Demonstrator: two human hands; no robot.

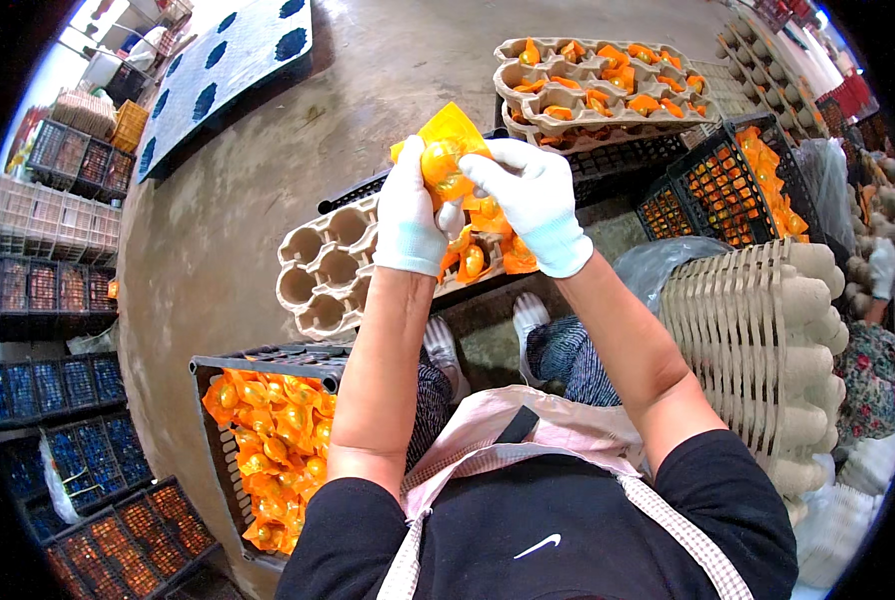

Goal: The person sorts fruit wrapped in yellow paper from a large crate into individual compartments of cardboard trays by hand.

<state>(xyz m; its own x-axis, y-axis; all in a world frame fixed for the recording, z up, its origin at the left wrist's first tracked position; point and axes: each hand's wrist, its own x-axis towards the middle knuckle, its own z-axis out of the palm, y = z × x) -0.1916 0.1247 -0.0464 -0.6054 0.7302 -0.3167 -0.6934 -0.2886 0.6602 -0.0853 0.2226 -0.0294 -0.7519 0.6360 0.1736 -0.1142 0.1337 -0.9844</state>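
Note:
Both my hands wear white gloves and meet above a grey molded pulp tray. Between them is a round fruit in a yellow-orange wrapper, one wrapper corner pointing up and away from me. My left hand is closed around its left side. From the right, my right hand pinches the wrapper near the fruit with thumb and fingers. Several cups at the tray's left hold nothing, while wrapped fruits fill some at its right, partly hidden by my hands. Left of my legs, a dark crate holds many wrapped fruits.
Stacked filled trays stand ahead, right. At right are a crate of wrapped fruits and a tall stack of pulp trays. A blue-grey pallet lies far left; crates line the left. Another person's gloved hand shows far right.

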